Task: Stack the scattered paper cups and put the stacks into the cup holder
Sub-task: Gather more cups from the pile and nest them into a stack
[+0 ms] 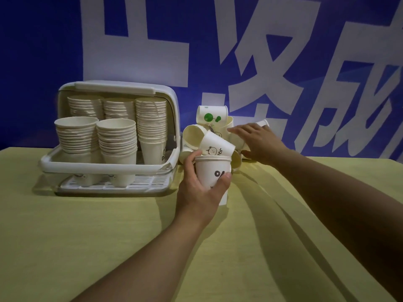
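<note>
Okay, left hand (200, 188) grips a short stack of paper cups (212, 173) upright, fingers wrapped round the wall, just right of the cup holder (109, 166), which is already holding several stacks. Right hand (256, 142), fingers spread and loose, holding nothing, reaches onto the loose cup pile (209, 136) on the surface (87, 236). Cups look light, thin, crushable; best taken mid-wall with gentle pressure.
</note>
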A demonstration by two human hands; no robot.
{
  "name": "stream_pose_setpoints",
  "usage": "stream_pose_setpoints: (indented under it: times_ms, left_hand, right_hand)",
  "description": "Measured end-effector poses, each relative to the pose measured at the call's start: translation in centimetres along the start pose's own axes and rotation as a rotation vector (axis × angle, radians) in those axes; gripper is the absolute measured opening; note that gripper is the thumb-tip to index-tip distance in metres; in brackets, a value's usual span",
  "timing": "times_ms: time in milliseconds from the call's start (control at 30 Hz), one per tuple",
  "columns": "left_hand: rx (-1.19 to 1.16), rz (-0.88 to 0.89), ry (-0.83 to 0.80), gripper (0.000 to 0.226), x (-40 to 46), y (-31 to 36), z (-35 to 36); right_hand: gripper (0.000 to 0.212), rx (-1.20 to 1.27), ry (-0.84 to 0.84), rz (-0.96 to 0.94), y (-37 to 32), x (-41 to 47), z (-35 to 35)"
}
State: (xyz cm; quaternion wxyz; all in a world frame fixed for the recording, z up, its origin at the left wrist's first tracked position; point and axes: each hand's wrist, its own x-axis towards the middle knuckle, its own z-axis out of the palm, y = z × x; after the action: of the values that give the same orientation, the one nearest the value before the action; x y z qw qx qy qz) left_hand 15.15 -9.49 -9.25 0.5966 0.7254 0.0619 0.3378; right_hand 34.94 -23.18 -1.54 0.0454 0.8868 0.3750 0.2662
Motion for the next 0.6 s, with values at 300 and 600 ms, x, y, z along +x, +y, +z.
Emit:
stream_pose_setpoints:
  times_ms: [300, 600]
  left_hand:
    - [0.027, 0.041, -0.276, 0.077, -1.1, 0.9, -0.3]
    - [0.124, 0.080, -0.480, 0.100, -2.4, 1.9, -0.4]
  right_hand:
    - [0.072, 0.631, 0.355, 0.294, -1.8, -4.3, -4.0]
    - [0.028, 1.497, 0.455, 0.558, -9.8, -14.1, -6.6]
